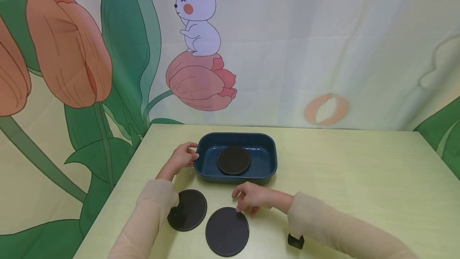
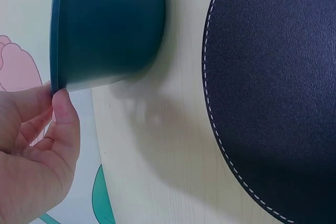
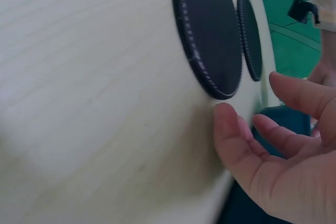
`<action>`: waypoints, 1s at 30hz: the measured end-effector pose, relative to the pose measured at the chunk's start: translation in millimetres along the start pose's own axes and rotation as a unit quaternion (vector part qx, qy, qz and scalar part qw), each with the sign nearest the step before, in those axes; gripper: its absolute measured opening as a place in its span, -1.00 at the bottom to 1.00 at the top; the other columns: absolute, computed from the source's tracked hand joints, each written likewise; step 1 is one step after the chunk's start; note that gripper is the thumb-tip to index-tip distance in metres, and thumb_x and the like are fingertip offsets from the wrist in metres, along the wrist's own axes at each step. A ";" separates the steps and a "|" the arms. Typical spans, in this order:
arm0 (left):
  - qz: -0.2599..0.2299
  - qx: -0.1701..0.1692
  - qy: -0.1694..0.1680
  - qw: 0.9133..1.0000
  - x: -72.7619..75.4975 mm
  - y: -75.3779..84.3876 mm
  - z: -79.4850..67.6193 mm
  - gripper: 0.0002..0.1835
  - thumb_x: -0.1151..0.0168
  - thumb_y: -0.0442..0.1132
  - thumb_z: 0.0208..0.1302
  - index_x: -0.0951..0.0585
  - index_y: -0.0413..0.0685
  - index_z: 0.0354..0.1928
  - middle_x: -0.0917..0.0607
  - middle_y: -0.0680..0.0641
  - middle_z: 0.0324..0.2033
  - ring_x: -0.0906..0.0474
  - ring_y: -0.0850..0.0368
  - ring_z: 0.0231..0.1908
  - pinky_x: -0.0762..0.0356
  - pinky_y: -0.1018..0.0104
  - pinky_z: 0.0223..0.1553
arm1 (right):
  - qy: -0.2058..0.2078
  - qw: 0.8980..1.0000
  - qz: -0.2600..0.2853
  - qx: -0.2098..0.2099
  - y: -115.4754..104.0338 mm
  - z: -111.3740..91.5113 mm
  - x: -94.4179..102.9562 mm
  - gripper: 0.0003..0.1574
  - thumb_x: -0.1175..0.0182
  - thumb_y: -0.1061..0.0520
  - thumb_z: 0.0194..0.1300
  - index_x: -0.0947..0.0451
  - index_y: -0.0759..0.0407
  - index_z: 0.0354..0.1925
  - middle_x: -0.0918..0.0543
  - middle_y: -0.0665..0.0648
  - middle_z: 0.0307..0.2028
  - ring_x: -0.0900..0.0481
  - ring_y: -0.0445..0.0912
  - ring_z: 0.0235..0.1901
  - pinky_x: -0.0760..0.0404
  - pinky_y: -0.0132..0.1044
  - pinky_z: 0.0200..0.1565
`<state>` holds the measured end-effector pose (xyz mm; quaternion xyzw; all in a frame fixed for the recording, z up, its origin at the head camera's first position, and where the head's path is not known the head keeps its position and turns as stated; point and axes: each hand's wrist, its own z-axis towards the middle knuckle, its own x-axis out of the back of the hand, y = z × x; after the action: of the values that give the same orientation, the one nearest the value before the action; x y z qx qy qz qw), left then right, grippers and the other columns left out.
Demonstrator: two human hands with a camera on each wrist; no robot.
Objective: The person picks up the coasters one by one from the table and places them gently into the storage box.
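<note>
A dark blue rectangular dish point(image 1: 261, 157) stands toward the back of the table with one round black coaster point(image 1: 233, 160) lying in it. My left hand point(image 1: 179, 157) pinches the dish's left rim between thumb and fingers, as the left wrist view shows on the dish wall point(image 2: 113, 24). Two more black coasters lie on the table in front: a left one point(image 1: 189, 211) under my left sleeve and a nearer one point(image 1: 227, 232), with white stitching round the edge. My right hand point(image 1: 253, 197) hovers with loosely bent fingers, a fingertip right at the nearer coaster's edge, holding nothing.
The pale yellow table point(image 1: 352, 179) reaches far to the right. Behind it hangs a cloth point(image 1: 287, 51) printed with tulips and a rabbit. A small black block point(image 1: 296, 241) shows below my right sleeve.
</note>
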<state>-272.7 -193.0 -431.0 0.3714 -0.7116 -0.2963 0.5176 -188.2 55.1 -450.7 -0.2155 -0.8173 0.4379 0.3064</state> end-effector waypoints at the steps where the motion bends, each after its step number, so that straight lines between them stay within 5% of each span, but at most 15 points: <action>1: -0.001 0.000 0.000 1.000 -0.2 -0.3 0.6 -0.54 -0.02 -0.39 0.24 -0.29 -0.17 0.20 -0.47 -0.20 -0.19 -0.47 0.07 -0.29 -0.57 0.29 -0.31 | 0.002 1.000 -0.004 0.000 1.3 1.1 -1.1 -0.56 -0.24 0.34 -0.05 -0.42 0.33 -0.12 -0.47 0.04 -0.56 -0.38 -0.16 -0.60 -0.45 -0.33 -0.67; 15: 0.003 0.000 0.002 1.000 -0.2 1.2 -1.2 -0.55 -0.02 -0.39 0.24 -0.30 -0.18 0.19 -0.47 -0.20 -0.20 -0.47 0.06 -0.28 -0.57 0.29 -0.31 | 0.025 0.992 -0.116 0.048 5.1 9.1 -18.6 -0.59 -0.31 0.39 -0.15 -0.47 0.32 -0.23 -0.35 -0.01 -0.68 -0.19 -0.22 -0.86 -0.26 -0.45 -0.75; 24: 0.008 -0.001 0.004 1.000 0.2 1.6 -1.0 -0.55 -0.03 -0.39 0.24 -0.30 -0.17 0.20 -0.48 -0.21 -0.20 -0.46 0.05 -0.28 -0.56 0.30 -0.32 | 0.074 0.969 -0.231 0.052 2.7 11.4 -24.6 -0.64 -0.41 0.31 -0.28 -0.46 0.16 -0.46 -0.37 -0.01 -0.57 -0.29 -0.19 -0.52 -0.29 -0.39 -0.47; 30: 0.004 0.004 0.005 1.000 -1.1 1.6 -1.3 -0.55 -0.02 -0.38 0.25 -0.29 -0.16 0.20 -0.48 -0.20 -0.19 -0.46 0.07 -0.28 -0.57 0.28 -0.29 | 0.084 0.967 -0.237 0.036 0.7 9.6 -25.9 -0.65 -0.42 0.31 -0.28 -0.43 0.17 -0.51 -0.35 -0.02 -0.57 -0.28 -0.18 -0.52 -0.29 -0.38 -0.46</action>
<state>-271.6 -191.3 -429.9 0.3721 -0.7119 -0.2893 0.5206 -176.1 33.9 -463.5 -0.0407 -0.7998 0.3625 0.4767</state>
